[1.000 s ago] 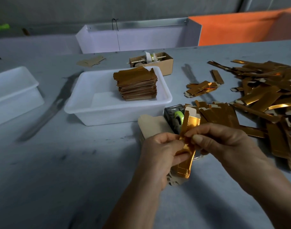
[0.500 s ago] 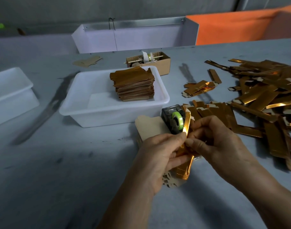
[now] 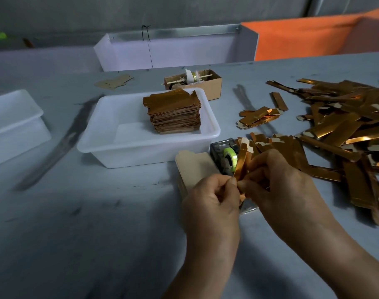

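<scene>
Grey and scuffed, our worktable (image 3: pixel 98 212) lies in dim light with a pale wall behind it. Just above it we hold one gold foil carton blank (image 3: pixel 241 160) between both hands. Our left hand (image 3: pixel 212 203) pinches its lower part between thumb and forefinger, and our right hand (image 3: pixel 279 186) has its fingers curled round it from the other side. The two hands meet almost knuckle to knuckle.

The blank's long axis stands close to upright, its free upper end leaning away from us. That end rises in front of the tape dispenser (image 3: pixel 218 152) with its green roll (image 3: pixel 230 157), which sits just beyond our fingers. Whether foil and dispenser touch, we cannot tell.

We judge we are pressing a fold or seam shut. The coming move turns on where the piece goes next. The heap of folded gold pieces (image 3: pixel 345 130) spreads to the right, so our right hand is the nearer one for setting it down. The stack of flat blanks (image 3: pixel 175 113) lies ahead and to the left in the white tub (image 3: pixel 141 152), closer to our left hand.

A kraft card sheet (image 3: pixel 192 167) lies beside the dispenser, and a small cardboard box (image 3: pixel 212 87) stands behind the tub.
</scene>
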A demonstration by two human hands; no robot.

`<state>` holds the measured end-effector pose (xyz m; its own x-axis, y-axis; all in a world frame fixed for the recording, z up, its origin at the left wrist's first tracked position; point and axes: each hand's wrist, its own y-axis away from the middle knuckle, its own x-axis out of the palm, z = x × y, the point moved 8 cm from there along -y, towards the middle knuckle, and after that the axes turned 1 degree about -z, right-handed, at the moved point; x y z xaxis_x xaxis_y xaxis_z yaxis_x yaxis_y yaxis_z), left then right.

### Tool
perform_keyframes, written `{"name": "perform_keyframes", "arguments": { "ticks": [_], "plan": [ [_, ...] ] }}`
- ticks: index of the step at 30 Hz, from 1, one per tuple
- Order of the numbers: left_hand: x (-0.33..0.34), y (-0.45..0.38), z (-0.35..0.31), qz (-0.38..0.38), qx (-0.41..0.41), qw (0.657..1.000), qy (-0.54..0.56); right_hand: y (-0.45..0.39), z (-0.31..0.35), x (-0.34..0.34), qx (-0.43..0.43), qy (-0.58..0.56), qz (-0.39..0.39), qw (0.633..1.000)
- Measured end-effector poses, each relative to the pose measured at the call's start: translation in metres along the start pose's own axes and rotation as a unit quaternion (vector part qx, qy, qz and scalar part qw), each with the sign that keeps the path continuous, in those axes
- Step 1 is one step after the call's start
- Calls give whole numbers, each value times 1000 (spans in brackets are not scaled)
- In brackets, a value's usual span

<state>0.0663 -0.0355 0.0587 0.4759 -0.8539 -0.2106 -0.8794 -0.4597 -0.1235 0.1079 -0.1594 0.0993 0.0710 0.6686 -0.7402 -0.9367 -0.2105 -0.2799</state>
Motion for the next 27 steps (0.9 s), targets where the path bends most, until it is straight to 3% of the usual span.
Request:
{"name": "perform_keyframes", "arguments": {
  "ticks": [8, 13, 18, 24, 27],
  "plan": [
    [-6, 6, -13, -28, 46, 998, -13, 1, -7, -2, 23, -4, 29, 999],
    [-6, -4, -13, 16, 8, 1000, -1, 3, -26, 16, 112, -238, 83, 961],
    [-5, -10, -7, 52, -20, 998, 10, 1, -25, 32, 153, -365, 110, 912],
    [-6, -14, 8, 78, -112, 986, 99, 2, -23, 37, 151, -374, 147, 903],
    [-8, -17, 7, 91, -113, 986, 79, 1, -25, 40, 155, -362, 141, 908]
  ]
}}
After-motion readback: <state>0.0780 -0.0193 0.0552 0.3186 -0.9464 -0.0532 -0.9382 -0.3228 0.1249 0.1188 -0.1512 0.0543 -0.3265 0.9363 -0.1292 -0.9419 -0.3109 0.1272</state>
